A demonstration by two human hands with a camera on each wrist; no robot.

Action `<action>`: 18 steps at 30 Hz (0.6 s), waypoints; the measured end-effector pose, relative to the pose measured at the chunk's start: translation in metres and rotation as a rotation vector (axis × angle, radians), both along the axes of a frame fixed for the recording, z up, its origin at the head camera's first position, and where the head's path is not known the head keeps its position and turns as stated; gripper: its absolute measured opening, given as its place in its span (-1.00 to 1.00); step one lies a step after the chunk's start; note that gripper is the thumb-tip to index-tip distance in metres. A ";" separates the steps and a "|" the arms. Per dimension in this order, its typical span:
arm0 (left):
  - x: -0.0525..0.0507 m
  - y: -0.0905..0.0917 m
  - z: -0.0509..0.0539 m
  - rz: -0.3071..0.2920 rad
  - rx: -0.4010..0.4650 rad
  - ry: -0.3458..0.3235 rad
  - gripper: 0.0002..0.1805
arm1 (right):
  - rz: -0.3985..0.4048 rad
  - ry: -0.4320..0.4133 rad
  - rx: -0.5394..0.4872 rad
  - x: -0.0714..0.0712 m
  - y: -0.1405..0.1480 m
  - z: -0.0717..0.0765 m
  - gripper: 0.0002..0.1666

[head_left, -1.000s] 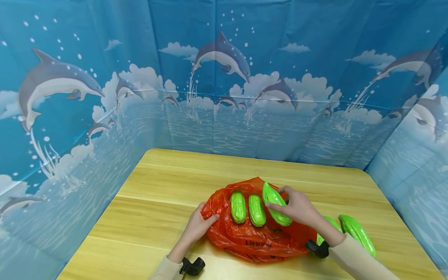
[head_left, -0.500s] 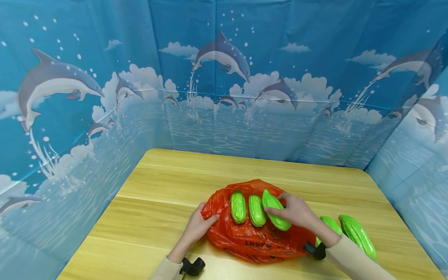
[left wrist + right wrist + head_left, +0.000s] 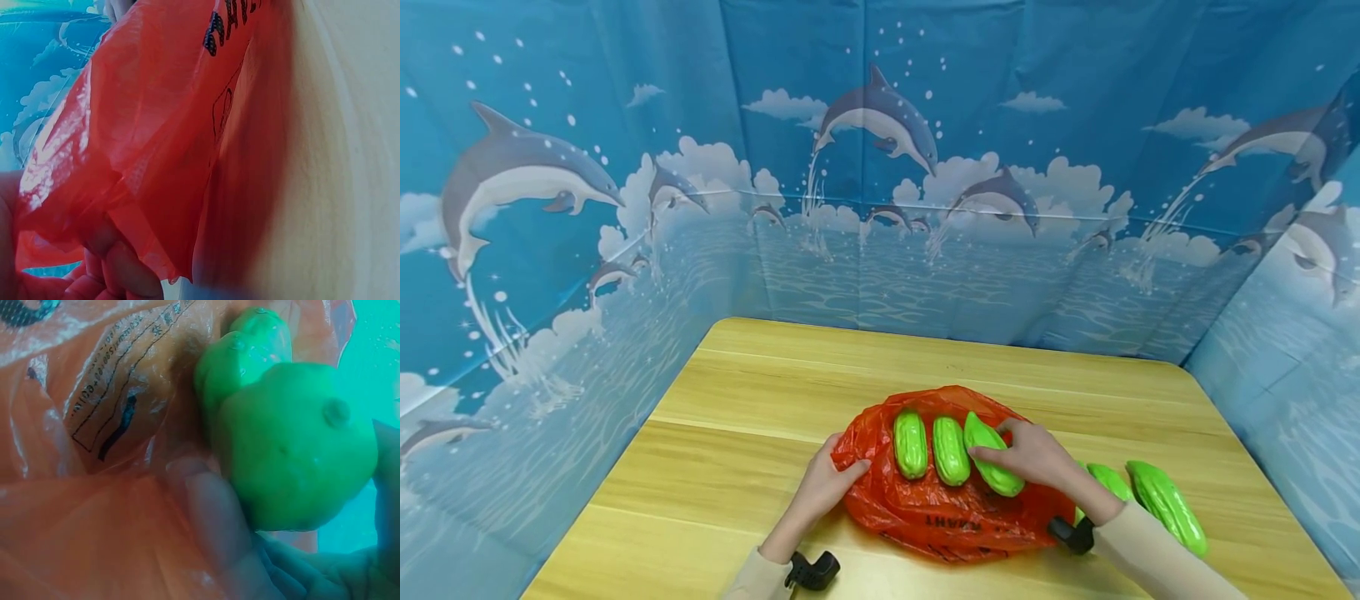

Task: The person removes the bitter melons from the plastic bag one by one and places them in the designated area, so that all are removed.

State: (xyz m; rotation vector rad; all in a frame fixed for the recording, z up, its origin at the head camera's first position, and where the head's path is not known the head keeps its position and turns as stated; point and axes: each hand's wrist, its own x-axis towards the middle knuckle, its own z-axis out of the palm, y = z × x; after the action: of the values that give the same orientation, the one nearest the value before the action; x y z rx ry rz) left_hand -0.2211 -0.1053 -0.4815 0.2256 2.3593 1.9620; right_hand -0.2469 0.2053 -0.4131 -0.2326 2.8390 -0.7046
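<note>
The left hand [image 3: 827, 483] is pinching the left edge of a red bag [image 3: 880, 504], its grip closed on the thin film with the thumb on top. The right hand [image 3: 1033, 454] is holding the tilted gourd [image 3: 1004, 481] over the bag's right part, its grip parted only by the gourd's width. Whether that gourd is touching the film beneath is hard to tell. Just beside it, the middle gourd [image 3: 951, 452] and the left gourd [image 3: 911, 446] are lying on the red film. More green gourds [image 3: 1167, 510] are resting on the desk [image 3: 700, 500] near the right forearm.
</note>
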 end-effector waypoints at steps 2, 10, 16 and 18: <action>-0.003 -0.001 -0.007 0.005 -0.004 0.006 -0.46 | 0.002 -0.003 -0.003 -0.001 0.001 -0.002 -0.08; -0.004 -0.001 -0.011 0.001 0.004 0.019 -0.45 | -0.001 -0.031 -0.006 -0.003 0.005 -0.008 -0.09; -0.003 -0.001 -0.010 0.002 0.016 0.015 -0.45 | 0.007 -0.050 0.009 -0.003 0.007 -0.009 -0.10; -0.003 -0.001 -0.010 0.000 0.032 0.016 -0.45 | 0.012 -0.055 0.018 -0.003 0.007 -0.010 -0.11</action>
State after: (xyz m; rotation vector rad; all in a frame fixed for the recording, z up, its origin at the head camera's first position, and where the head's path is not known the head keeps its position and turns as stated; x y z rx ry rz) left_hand -0.2236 -0.1065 -0.4913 0.2443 2.3395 2.0063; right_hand -0.2495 0.2127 -0.4229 -0.2233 2.7882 -0.6720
